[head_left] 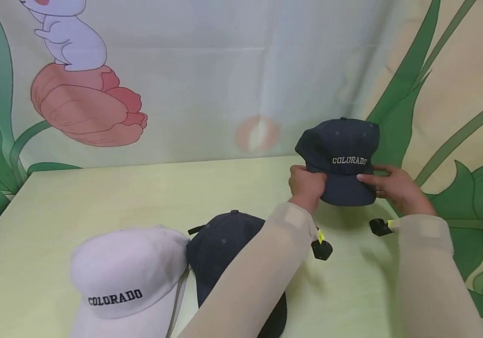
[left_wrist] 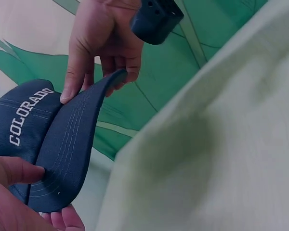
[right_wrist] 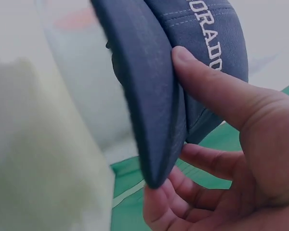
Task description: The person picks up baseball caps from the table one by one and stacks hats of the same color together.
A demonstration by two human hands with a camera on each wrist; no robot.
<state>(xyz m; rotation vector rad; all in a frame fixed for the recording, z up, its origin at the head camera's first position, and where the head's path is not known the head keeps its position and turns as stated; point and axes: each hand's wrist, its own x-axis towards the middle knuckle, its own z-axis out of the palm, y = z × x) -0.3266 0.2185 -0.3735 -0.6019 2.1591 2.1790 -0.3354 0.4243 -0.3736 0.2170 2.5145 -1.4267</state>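
A navy baseball cap (head_left: 342,145) with white COLORADO lettering is held up above the far right of the table, its brim toward me. My left hand (head_left: 307,185) grips the brim's left side, thumb on top and fingers beneath, as the left wrist view shows on the brim (left_wrist: 67,144). On the other side my right hand (head_left: 402,188) pinches the cap where brim meets crown; in the right wrist view its thumb (right_wrist: 197,67) lies on top with the fingers underneath. The inside of the cap is hidden.
A white COLORADO cap (head_left: 131,267) lies at the front left of the table (head_left: 140,197). Beside it is a second dark navy cap (head_left: 220,244), partly covered by my left sleeve. A printed curtain (head_left: 190,94) hangs behind the table's far edge.
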